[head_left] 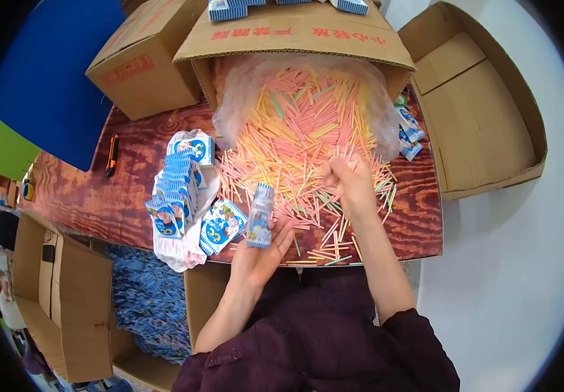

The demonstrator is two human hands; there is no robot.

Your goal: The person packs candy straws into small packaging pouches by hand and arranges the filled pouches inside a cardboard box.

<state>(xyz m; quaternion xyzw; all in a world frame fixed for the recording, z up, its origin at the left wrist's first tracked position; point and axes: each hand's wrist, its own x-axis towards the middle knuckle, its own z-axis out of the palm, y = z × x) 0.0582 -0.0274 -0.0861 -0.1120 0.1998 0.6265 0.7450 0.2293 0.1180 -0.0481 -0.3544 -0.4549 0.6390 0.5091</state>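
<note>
My left hand (pixel 260 260) holds a small blue-and-white printed packet (pixel 260 219) upright between thumb and fingers, close to the table's front edge. Over the heap of thin pink, yellow and green sticks (pixel 301 130), my right hand (pixel 352 181) is closed in a pinch. A few pale pink sticks (pixel 345 152) poke up from its fingertips. The heap spills out of a plastic-lined cardboard box (pixel 288 34) lying on its side. Left of my left hand, a flat printed packet (pixel 222 225) and a row of overlapping packets (pixel 179 183) lie on a white plastic bag (pixel 176 257).
An orange-and-black box cutter (pixel 112 155) lies on the wood-patterned table (pixel 139 173). A closed carton (pixel 145 59) stands back left, an open carton (pixel 484 111) at right. More packets (pixel 410 134) sit right of the heap. Below left, a box holds many blue wrappers (pixel 148 300).
</note>
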